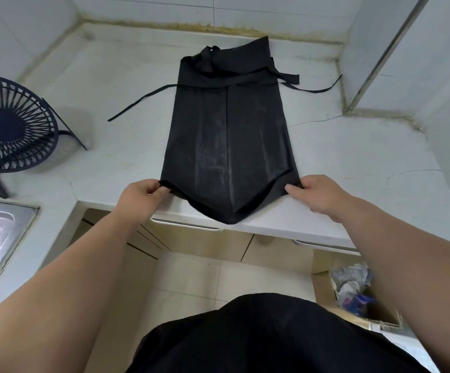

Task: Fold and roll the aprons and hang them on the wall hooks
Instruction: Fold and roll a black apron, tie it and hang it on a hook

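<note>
A black apron point(229, 135) lies folded lengthwise into a long strip on the white countertop point(110, 146). Its bib and straps point toward the back wall, and thin ties trail out to both sides. The near hem droops over the counter's front edge. My left hand point(140, 195) pinches the near left corner of the apron. At the near right corner, my right hand point(318, 192) holds the fabric with the thumb on top. No wall hooks are in sight.
A black wire basket point(11, 125) stands on the counter at the left. A steel sink point(0, 232) sits at the lower left. Below the counter are drawers with metal handles point(188, 224), and a cardboard box of rubbish point(358, 294) stands on the floor at the right.
</note>
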